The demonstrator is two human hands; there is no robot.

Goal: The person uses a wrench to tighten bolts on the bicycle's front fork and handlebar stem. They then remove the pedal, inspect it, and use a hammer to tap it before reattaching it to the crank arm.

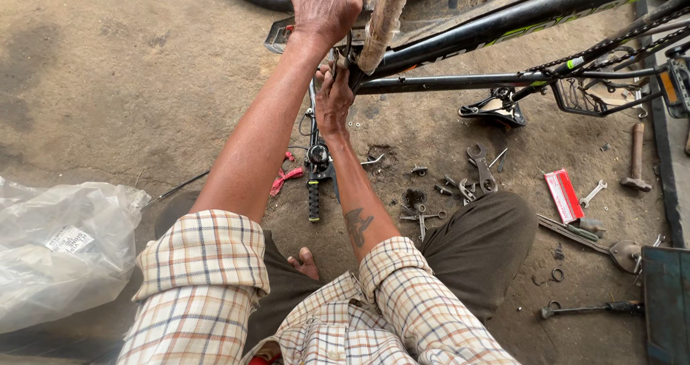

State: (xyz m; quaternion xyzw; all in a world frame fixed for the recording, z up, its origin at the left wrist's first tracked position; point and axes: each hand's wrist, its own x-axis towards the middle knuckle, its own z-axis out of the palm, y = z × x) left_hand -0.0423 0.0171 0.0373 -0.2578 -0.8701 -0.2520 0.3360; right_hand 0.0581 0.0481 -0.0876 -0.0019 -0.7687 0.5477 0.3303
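Bare concrete floor (129,84) lies open leftward; scattered steel spanners (483,167) and the black bicycle frame (503,23) crowd the right.

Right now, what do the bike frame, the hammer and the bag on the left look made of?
Bike frame: metal tube, likely painted, glossy black with green markings. Hammer: wooden-looking brown handle with a dull, rusty-looking metal head. Bag: thin clear plastic, crinkled and shiny. Both hands, left hand and right hand, are at the frame's joint.
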